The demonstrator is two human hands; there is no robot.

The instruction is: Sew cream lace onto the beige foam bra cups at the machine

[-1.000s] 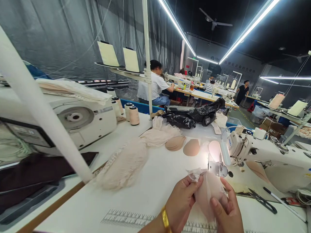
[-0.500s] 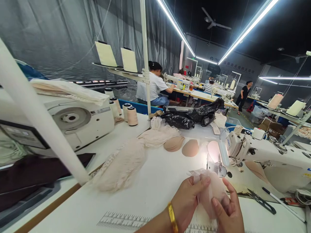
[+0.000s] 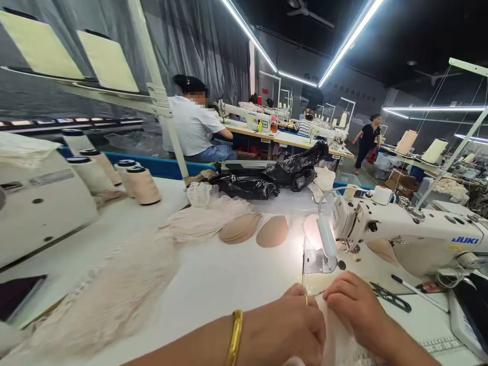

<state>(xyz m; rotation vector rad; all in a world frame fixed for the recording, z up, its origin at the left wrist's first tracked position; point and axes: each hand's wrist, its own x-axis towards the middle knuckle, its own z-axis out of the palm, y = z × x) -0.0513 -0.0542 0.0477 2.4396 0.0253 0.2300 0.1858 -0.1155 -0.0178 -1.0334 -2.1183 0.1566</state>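
Note:
My left hand (image 3: 287,328) and my right hand (image 3: 356,310) lie side by side at the bottom edge, fingers curled down onto a pale lace piece (image 3: 335,343) on the white table (image 3: 229,274). Both hands press and grip that piece just in front of the presser foot (image 3: 320,262) of a white JUKI sewing machine (image 3: 404,234). A gold bangle sits on my left wrist. Most of the lace piece is hidden under my hands.
Beige foam cups (image 3: 253,229) and heaps of pale lace (image 3: 114,290) lie to the left. Thread cones (image 3: 143,185) stand behind them, black plastic bags (image 3: 267,180) further back. Scissors (image 3: 391,297) and a pen (image 3: 417,292) lie right of my hands. Other people sit at machines behind.
My hands have lowered the lace piece from mid-air down onto the table by the presser foot. The view has swung closer and to the right.

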